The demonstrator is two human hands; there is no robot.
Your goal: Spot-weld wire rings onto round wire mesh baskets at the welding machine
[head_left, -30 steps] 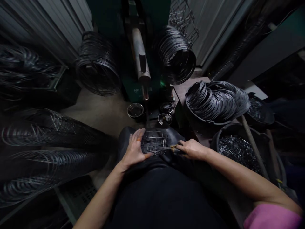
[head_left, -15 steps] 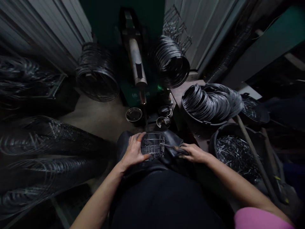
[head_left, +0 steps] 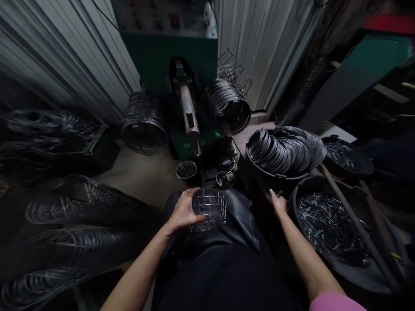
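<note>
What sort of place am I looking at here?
Probably a metal wire workshop: there are heaped wire rings, a dark bin of short metal pieces, and a small wire basket in the person's left hand.

black apron across the lap with a little wire basket on it, grubby floor next to a dark bin heaped with wire, black tub piled with wire rings, another tub loaded with loose wire bits, stick slanting across it
</note>
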